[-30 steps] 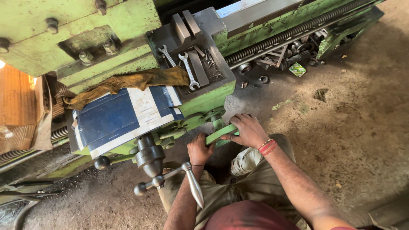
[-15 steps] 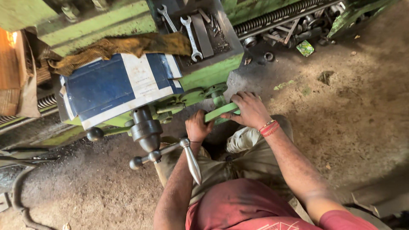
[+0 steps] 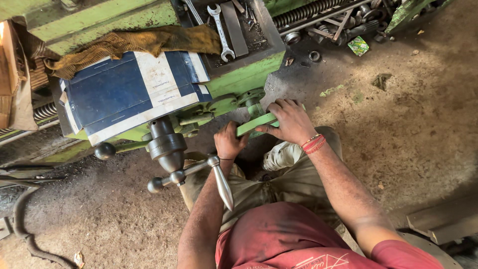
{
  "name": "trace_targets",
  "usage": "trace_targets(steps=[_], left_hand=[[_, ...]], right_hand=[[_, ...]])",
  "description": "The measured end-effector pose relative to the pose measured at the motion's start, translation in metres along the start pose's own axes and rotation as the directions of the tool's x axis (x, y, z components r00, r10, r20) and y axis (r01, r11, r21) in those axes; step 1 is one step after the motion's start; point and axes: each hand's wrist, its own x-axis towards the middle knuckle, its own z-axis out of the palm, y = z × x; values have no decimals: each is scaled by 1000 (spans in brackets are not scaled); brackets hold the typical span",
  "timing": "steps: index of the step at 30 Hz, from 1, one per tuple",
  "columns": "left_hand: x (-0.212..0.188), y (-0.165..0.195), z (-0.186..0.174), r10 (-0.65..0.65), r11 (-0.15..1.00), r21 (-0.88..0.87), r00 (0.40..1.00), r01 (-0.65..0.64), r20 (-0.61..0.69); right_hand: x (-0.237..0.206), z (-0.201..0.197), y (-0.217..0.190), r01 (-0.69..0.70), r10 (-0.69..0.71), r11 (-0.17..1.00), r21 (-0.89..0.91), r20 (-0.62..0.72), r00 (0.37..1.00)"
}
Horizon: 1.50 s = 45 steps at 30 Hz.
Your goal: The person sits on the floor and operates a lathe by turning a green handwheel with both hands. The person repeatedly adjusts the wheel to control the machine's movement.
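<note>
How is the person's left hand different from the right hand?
The right hand lies open-fingered on top of the green bar, with red bands at its wrist. The left hand is curled into a fist below that bar, with a bare wrist. Both are pressed against the green machine.

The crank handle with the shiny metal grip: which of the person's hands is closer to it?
Left. The left hand is just above and right of the crank handle, not touching it; the right hand is farther up-right, gripping the green lever.

Blue-and-white card (image 3: 129,97) lies over green machine (image 3: 99,22). Brown rag (image 3: 134,45) draped just above it. Spanner (image 3: 220,31) in tray (image 3: 269,42). Handwheel (image 3: 167,147) below card. Green wrapper (image 3: 358,46) on dirt floor (image 3: 398,124). Hose (image 3: 22,229) lower left.
</note>
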Motion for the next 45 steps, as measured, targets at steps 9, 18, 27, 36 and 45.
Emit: trace_targets(steps=[9, 18, 27, 36, 45], left_hand=[[-8, -6, 3, -17, 1000, 7, 1000, 17, 1], [-8, -13, 4, -20, 999, 27, 1000, 19, 25], [-4, -7, -2, -30, 1000, -4, 1000, 30, -6], [-4, -7, -2, -40, 999, -13, 999, 40, -13], [-8, -13, 1, -26, 999, -19, 999, 26, -31]], right_hand=[[-3, 0, -7, 26, -27, 1000, -5, -51, 998], [2, -5, -16, 16, -17, 1000, -18, -50, 999], [4, 1, -12, 27, -28, 998, -57, -29, 999], [5, 2, -16, 6, -7, 999, -54, -14, 1000], [4, -2, -19, 36, -39, 998, -44, -47, 998]])
